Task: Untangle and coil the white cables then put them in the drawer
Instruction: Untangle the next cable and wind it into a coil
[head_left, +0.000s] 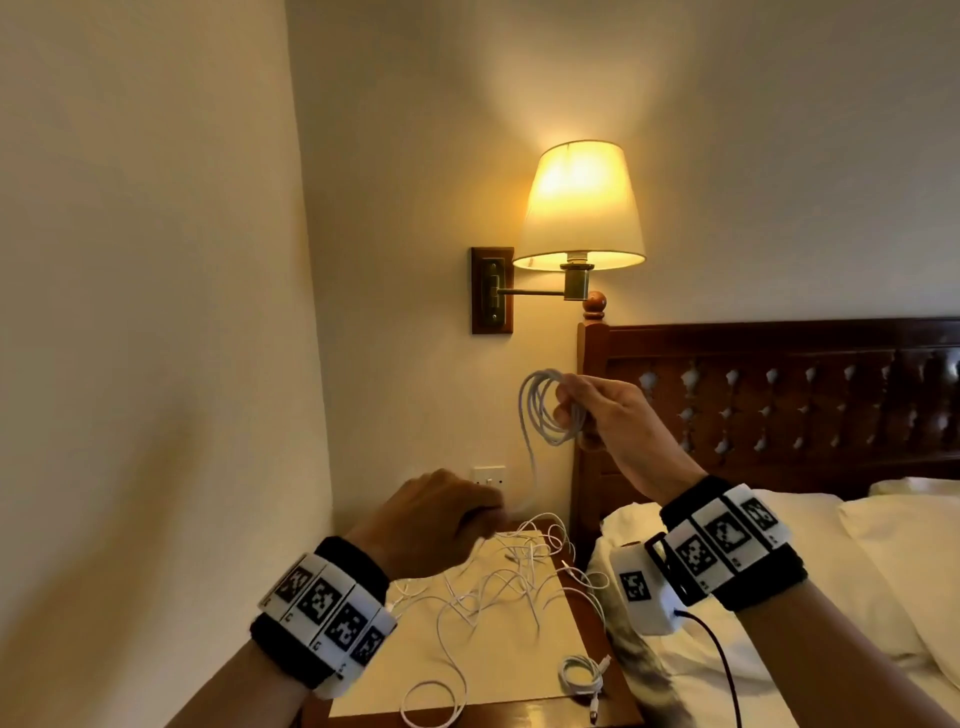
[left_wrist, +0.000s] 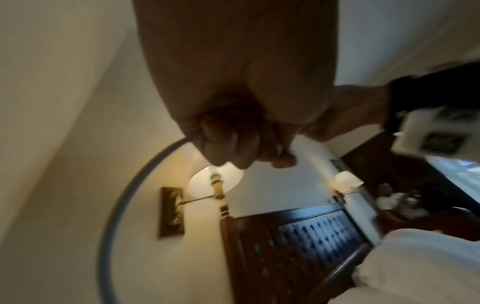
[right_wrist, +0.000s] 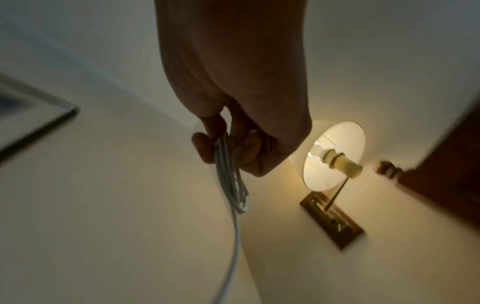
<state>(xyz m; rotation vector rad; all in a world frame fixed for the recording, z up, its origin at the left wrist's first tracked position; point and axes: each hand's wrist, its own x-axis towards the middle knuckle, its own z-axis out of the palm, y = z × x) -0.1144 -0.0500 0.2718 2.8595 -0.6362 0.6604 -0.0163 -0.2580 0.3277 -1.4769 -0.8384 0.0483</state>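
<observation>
We record a wooden bedside table (head_left: 621, 706) in the room's corner, its top carrying a pale mat (head_left: 363, 691) on which a loose tangle of white cables (head_left: 498, 582) lies, with one small finished coil (head_left: 581, 673) near the front right edge, beside the bed's white pillows (head_left: 883, 551). Above the table, our right hand (head_left: 608, 410) has its fingers curled round a coiled white cable (head_left: 543, 410), whose tail drops to our left hand (head_left: 441, 514), closed around that strand. A lit wall lamp (head_left: 579, 208) hangs left of the dark carved headboard (head_left: 779, 395); no drawer is visible to us.
</observation>
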